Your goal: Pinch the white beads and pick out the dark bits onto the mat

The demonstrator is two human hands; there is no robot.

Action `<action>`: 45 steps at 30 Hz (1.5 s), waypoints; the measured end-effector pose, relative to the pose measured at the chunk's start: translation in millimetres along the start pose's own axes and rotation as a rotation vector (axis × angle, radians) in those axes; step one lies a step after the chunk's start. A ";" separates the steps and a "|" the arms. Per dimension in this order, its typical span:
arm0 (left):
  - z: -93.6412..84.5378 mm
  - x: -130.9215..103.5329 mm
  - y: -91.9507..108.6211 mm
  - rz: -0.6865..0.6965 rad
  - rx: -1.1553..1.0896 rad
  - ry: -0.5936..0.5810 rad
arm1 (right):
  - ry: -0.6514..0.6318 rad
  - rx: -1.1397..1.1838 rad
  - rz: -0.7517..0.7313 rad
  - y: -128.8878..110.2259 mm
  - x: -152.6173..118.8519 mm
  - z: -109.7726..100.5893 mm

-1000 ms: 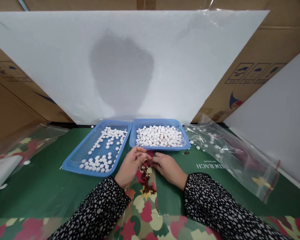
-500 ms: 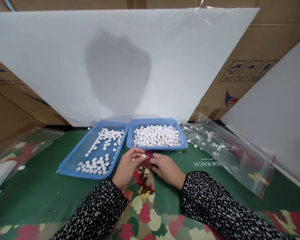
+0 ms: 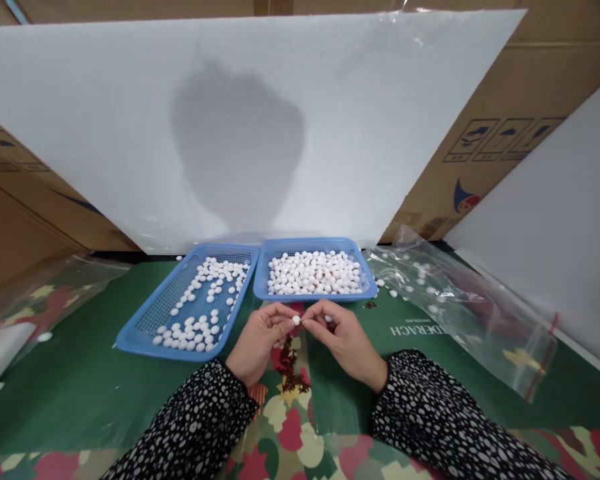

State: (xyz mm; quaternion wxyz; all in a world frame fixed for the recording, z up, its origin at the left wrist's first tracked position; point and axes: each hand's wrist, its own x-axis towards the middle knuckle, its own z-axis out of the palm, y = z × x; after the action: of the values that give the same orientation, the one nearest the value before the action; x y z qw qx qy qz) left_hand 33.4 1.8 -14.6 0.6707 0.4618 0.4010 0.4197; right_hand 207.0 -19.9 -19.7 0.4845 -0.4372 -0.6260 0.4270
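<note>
"What has just changed?"

"The right hand (image 3: 350,341) has brought its fingertips up to a small, round white piece (image 3: 297,321) in the left hand (image 3: 254,341). Half a second ago those fingertips were lower, over the red patch of the printed covering. Now both hands meet at one piece."

"Where is that?"

"On the near side of the blue, rectangular plastic basket heaped with white pieces (image 3: 310,298), just beyond its front rim. I'll place everything by that basket."

"How closed is each hand?"

"The left is pinched on the piece, thumb against forefinger. The right has thumb and forefinger almost together at the piece's edge; whether they grip it or some tiny thing, I can't tell. A second white piece (image 3: 329,319) now shows in its curled fingers."

"And the rest?"

"The loose, dark red, small bits (image 3: 290,377) lie on the near side of the heaped basket, further out than the hands. The sparsely filled blue mesh basket (image 3: 166,303) sits to its left, close beside it, looking unchanged. To its right is a clear plastic bag (image 3: 485,333) with scattered white pieces about it, all on the green-covered tabletop (image 3: 80,400)."

"So the change is in the hands?"

"Yes, chiefly the right one."
</note>
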 end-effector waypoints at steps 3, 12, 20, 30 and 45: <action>-1.2 0.7 -2.1 0.020 0.019 0.020 | -0.016 0.016 0.025 1.9 -0.4 0.8; 0.5 -0.8 0.5 0.073 0.091 0.062 | -0.037 0.038 0.068 2.6 -2.9 6.0; 0.4 -2.5 1.0 0.118 0.184 0.076 | -0.025 0.043 0.045 3.2 -4.7 9.5; 2.2 -3.0 -1.2 0.101 0.084 0.058 | -0.052 -0.010 -0.034 5.0 -0.6 6.9; -6.5 -3.5 10.4 0.185 0.349 0.079 | -0.212 0.283 0.173 10.7 3.2 -1.6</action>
State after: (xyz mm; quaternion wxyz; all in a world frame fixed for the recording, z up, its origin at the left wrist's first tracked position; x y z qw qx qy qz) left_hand 24.2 2.7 -5.7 0.5227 0.5893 0.4492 0.4215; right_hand 209.5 -13.9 -28.9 0.4341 -0.3693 -0.5673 0.5944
